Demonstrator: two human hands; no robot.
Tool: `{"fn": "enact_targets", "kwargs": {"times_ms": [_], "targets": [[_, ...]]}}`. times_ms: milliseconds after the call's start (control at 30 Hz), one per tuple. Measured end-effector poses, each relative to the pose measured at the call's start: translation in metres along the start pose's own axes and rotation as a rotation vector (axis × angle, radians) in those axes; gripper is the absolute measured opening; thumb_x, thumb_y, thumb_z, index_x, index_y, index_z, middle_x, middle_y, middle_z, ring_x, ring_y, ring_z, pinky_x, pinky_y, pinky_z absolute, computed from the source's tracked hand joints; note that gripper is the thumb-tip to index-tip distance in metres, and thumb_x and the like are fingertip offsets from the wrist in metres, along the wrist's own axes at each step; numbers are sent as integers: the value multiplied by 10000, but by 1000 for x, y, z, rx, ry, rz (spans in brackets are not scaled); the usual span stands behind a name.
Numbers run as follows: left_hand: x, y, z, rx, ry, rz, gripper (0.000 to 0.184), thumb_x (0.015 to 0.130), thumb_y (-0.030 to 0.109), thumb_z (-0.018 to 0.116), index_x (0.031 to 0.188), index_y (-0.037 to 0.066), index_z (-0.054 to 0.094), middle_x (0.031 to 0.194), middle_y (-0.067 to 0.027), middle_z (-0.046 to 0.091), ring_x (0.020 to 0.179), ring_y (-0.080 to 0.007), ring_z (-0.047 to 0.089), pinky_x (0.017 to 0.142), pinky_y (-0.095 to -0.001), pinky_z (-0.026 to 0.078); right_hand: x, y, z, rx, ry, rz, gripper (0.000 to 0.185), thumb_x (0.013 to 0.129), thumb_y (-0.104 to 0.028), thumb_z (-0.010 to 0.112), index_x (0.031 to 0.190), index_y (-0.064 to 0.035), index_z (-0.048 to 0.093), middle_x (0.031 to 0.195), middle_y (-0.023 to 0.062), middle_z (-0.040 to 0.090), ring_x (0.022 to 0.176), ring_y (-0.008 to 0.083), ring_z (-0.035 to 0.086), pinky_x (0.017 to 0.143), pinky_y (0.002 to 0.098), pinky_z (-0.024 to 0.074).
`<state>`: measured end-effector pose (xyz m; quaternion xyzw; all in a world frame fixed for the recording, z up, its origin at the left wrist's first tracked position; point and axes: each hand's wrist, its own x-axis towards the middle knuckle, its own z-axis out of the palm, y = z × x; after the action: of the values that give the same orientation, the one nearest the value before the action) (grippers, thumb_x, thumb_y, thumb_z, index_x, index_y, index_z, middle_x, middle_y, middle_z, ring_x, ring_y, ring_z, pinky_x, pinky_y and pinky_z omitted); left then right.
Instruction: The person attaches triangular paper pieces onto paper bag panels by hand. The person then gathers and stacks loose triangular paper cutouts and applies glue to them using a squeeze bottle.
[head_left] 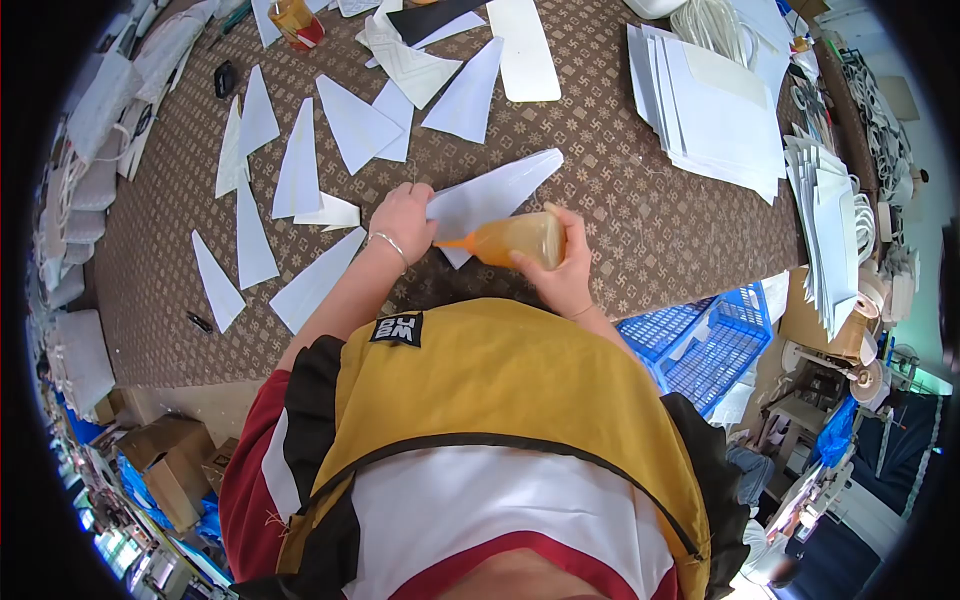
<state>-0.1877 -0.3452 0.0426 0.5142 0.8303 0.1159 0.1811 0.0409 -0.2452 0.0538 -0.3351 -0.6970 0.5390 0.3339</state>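
Observation:
My right hand [562, 268] is wrapped round a squeeze glue bottle [520, 242] with amber contents and an orange nozzle. The bottle lies nearly level, its nozzle pointing left at the lower left edge of a long white wedge-shaped piece [492, 190]. At that piece's left end my left hand [403, 220] grips the edge, its fingertips partly hidden. Just left of this hand, a small white piece [330, 211] and a larger white wedge [318, 282] lie on the patterned brown tabletop [610, 190].
Several white wedges [298, 165] are spread across the left and far parts of the table. Stacked white sheets [710, 120] lie at the right, with bundled white cord [710, 25] behind. A blue plastic crate [705, 345] stands below the right edge; a cardboard box [170, 465] is at lower left.

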Motion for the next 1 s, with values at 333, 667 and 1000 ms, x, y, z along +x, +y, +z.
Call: {"fn": "enact_targets", "kwargs": {"times_ms": [333, 667, 1000], "targets": [[34, -45, -23, -1068, -174, -174, 208, 775, 131, 689, 946, 31, 624, 746, -31, 643, 604, -115, 577, 549, -238, 458, 12, -2, -55, 451, 204, 158, 642, 677, -54, 725, 1243, -54, 421, 1100, 70, 535, 1032, 192, 536, 922, 337, 435], [153, -106, -22, -722, 422, -337, 286, 798, 185, 664, 1028, 21, 620, 826, -80, 648, 701, -163, 613, 655, -291, 491, 12, 4, -51, 485, 261, 139, 633, 693, -28, 716, 1247, -54, 411, 1103, 69, 530, 1034, 187, 527, 929, 330, 423], [16, -23, 0, -348, 36, -64, 309, 761, 268, 670, 961, 36, 632, 926, -119, 615, 809, -249, 608, 728, -349, 492, 41, 29, -91, 292, 534, 98, 553, 716, -29, 715, 1187, -25, 424, 1093, 83, 534, 1013, 182, 532, 919, 327, 420]]}}
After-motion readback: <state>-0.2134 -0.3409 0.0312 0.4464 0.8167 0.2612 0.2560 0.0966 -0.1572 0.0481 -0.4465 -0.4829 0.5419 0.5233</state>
